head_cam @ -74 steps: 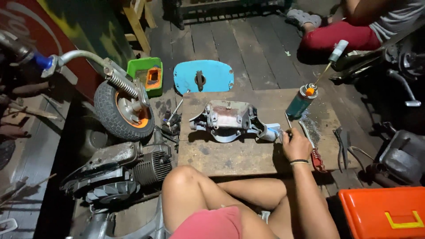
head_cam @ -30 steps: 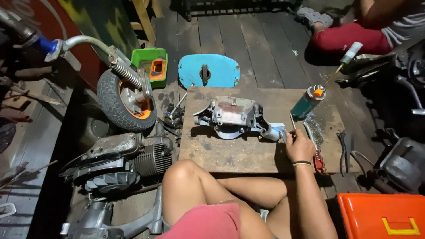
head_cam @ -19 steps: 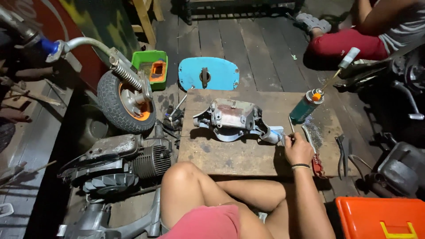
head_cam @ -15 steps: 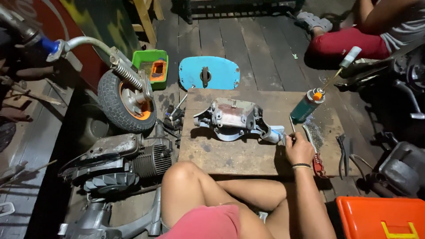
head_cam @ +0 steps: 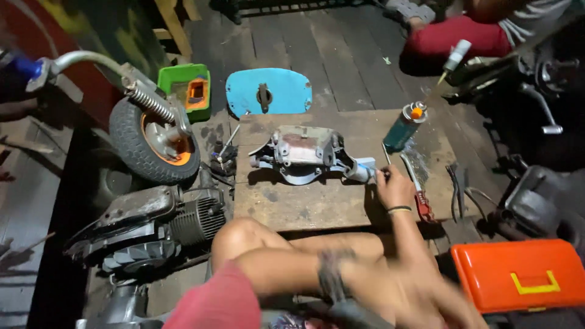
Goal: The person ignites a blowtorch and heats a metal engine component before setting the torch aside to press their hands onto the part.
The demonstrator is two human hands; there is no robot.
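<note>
Grey metal part [head_cam: 304, 152] is still lying on the board [head_cam: 286, 204]; the right hand [head_cam: 393, 189] keeps pinching its end, while the blurry left hand [head_cam: 420, 298], fingers unclear, is now swinging in near.

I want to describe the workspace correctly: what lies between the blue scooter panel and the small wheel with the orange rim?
In the head view, a green tray with an orange part inside lies between the blue panel and the wheel.

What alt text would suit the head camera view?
The right hand grips the end of a grey metal scooter part lying on a wooden board, beside a teal spray can; a small wheel and engine lie left.
</note>
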